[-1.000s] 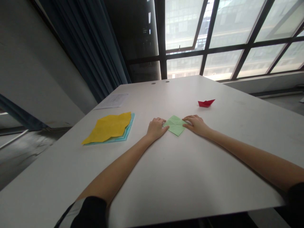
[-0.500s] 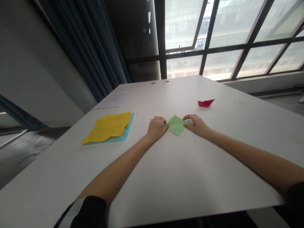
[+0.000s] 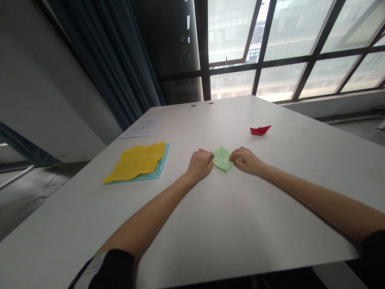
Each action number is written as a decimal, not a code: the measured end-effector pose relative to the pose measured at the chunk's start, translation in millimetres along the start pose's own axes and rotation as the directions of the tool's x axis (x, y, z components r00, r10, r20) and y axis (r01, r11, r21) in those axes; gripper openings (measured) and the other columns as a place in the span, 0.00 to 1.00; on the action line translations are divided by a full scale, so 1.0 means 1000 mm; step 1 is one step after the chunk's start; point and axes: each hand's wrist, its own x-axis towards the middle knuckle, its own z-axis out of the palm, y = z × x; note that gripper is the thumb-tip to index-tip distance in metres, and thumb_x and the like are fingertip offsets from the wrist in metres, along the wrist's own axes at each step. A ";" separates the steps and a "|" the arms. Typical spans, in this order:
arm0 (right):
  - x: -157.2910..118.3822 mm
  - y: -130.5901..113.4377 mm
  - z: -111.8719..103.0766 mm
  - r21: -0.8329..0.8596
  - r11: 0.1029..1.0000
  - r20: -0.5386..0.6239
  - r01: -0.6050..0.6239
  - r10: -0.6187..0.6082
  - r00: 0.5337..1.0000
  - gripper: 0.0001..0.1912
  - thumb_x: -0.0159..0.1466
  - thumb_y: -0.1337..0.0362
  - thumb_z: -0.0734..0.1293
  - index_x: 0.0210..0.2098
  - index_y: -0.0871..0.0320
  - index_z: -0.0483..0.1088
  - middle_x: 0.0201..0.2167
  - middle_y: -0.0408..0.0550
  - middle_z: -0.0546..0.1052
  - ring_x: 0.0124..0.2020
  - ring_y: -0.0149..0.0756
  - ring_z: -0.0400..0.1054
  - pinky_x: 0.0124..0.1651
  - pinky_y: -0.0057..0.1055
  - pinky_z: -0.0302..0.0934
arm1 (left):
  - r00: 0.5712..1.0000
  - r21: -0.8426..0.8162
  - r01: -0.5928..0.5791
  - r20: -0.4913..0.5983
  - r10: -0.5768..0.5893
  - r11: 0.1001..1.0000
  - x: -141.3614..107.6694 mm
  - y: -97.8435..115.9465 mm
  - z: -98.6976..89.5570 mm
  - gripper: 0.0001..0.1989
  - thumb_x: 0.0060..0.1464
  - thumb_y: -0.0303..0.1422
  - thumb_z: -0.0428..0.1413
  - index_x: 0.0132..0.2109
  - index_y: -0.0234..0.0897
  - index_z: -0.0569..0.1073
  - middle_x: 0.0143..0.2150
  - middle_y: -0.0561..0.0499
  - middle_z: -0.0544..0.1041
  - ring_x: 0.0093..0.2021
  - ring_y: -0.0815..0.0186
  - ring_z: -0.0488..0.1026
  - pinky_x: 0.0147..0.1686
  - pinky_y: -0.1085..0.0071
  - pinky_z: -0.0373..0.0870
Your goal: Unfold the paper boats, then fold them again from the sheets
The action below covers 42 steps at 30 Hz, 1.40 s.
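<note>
A light green sheet of folded paper (image 3: 222,159) lies on the white table between my hands, with creases across it and layered edges at its near corner. My left hand (image 3: 201,163) is closed at the paper's left corner, its fingertips gripping the edge. On the other side, my right hand (image 3: 246,160) pinches the right corner between thumb and fingers. The fingers cover both side corners. Beyond my right hand stands a red paper boat (image 3: 260,131).
To the left lies a yellow sheet of paper (image 3: 138,160) with wrinkled edges, on top of light blue sheets (image 3: 164,162). A printed white page (image 3: 142,127) is farther back. The white table (image 3: 192,224) reaches toward the windows, and a blue curtain (image 3: 120,60) hangs at the left.
The green paper's side corners have been drawn inward, and it looks narrower, with more layers at the near edge. My hands have come slightly closer together.
</note>
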 end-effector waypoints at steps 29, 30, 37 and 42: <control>-0.001 -0.008 -0.002 -0.082 0.996 0.044 0.027 -0.024 0.999 0.12 0.60 0.58 0.61 0.39 0.55 0.73 0.37 0.50 0.75 0.40 0.40 0.66 0.44 0.38 0.57 | 0.979 0.023 0.192 0.070 -0.193 0.981 0.000 -0.008 0.008 0.16 0.53 0.42 0.49 0.43 0.39 0.73 0.42 0.47 0.73 0.44 0.59 0.66 0.42 0.64 0.63; -0.001 -0.008 -0.002 -0.088 0.996 0.047 0.026 -0.021 0.999 0.12 0.60 0.58 0.61 0.39 0.55 0.73 0.37 0.50 0.75 0.40 0.40 0.67 0.44 0.38 0.57 | 0.978 -0.006 0.198 0.065 -0.198 0.980 0.001 -0.009 0.009 0.16 0.53 0.42 0.49 0.43 0.39 0.74 0.42 0.47 0.73 0.44 0.59 0.66 0.42 0.64 0.63; -0.001 -0.007 -0.001 -0.096 0.995 0.051 0.026 -0.021 0.998 0.11 0.60 0.59 0.61 0.39 0.55 0.72 0.38 0.49 0.75 0.40 0.40 0.66 0.45 0.37 0.56 | 0.980 -0.076 0.200 0.001 -0.200 0.977 0.001 -0.009 0.008 0.12 0.50 0.37 0.52 0.41 0.39 0.73 0.42 0.48 0.73 0.45 0.60 0.66 0.45 0.62 0.61; -0.001 -0.008 -0.001 -0.090 0.996 0.054 0.023 -0.018 0.998 0.12 0.60 0.59 0.61 0.39 0.55 0.72 0.38 0.50 0.75 0.40 0.40 0.66 0.45 0.38 0.56 | 0.991 -0.089 0.132 -0.021 -0.134 0.987 0.001 -0.006 0.004 0.07 0.47 0.30 0.52 0.36 0.38 0.72 0.40 0.50 0.73 0.44 0.62 0.65 0.44 0.64 0.61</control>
